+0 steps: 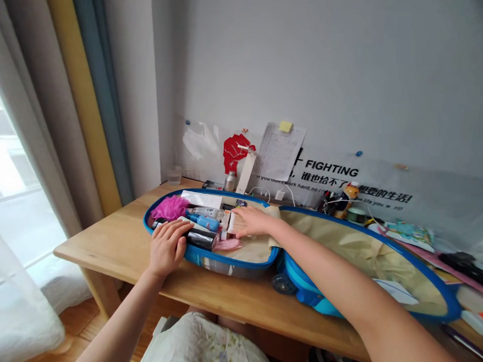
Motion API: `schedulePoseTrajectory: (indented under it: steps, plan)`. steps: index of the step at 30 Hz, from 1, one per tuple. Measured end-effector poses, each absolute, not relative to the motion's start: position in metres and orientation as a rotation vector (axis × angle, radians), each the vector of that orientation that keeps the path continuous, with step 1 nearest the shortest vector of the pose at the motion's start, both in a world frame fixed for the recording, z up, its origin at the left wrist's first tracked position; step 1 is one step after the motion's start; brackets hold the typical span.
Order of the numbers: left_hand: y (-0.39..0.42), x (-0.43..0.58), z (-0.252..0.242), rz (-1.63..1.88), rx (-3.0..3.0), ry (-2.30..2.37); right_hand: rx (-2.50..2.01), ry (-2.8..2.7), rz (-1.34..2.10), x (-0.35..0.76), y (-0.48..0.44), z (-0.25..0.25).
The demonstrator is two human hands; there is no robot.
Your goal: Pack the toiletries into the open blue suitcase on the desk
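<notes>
A blue-rimmed suitcase [219, 263] lies opened out on the wooden table, its left half packed with toiletries. My right hand [254, 221] reaches into that half, thumb and fingers at either side of a pale comb [237, 225] with its teeth showing. Over the near rim lies my left hand [166, 246], fingers stretched out flat against a black cylindrical container [201, 238]. Near the hands are a magenta bath puff [171, 206], a blue bottle [205, 221], a clear bottle [210, 213], a white box [201, 200] and a pink item [227, 244].
The suitcase's right half [325, 226], beige-lined, holds a white sheet [397, 291]. Behind stand a silver bottle [230, 181], a white upright strip [246, 173] and a clear cup [174, 174]. Cables and packets crowd the right. A curtain [95, 82] hangs at left.
</notes>
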State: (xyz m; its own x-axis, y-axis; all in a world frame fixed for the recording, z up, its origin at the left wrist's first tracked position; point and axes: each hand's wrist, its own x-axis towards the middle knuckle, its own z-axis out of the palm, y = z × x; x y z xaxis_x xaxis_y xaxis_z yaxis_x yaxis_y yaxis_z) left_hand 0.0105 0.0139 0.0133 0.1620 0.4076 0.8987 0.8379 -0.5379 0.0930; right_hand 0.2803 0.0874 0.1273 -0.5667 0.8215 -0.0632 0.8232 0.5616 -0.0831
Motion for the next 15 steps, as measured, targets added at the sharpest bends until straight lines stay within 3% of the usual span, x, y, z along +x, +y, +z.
schedulePoseTrajectory:
  steps: [15]
  plan:
    - [0.014,0.011,0.014,-1.337,-1.998,-1.134,1.408,2.694,-0.17,0.277,0.09,0.102]
